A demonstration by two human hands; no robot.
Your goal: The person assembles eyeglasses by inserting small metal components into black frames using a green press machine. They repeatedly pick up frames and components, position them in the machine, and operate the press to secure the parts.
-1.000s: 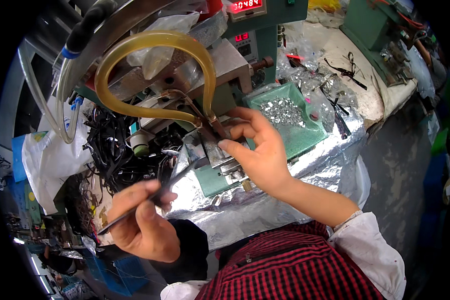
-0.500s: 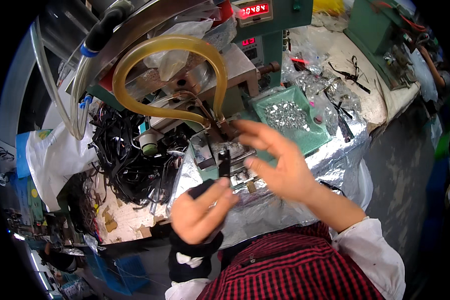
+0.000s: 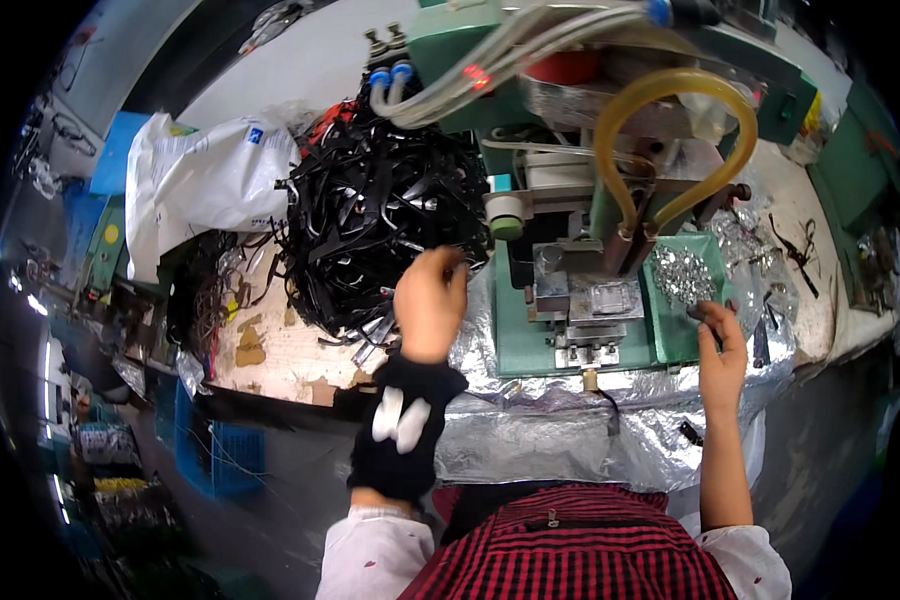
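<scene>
Black straps: tangled heap on the left, far side of the surface

The straps lie in a loose pile left of a green-and-metal machine. Of the hands, the left hand is at the near right edge of the pile, its fingers bent inward and blurred; whether they pinch a strap cannot be told. The right hand is at the near right part of a green tray, fingers curled and thumb raised; any small piece in its grip cannot be confirmed. Small silvery pieces lie in the far part of the tray.

A looped amber tube rises above the metal fixture, just left of the tray. Silver foil covers the near edge. A white bag lies left of the straps.
</scene>
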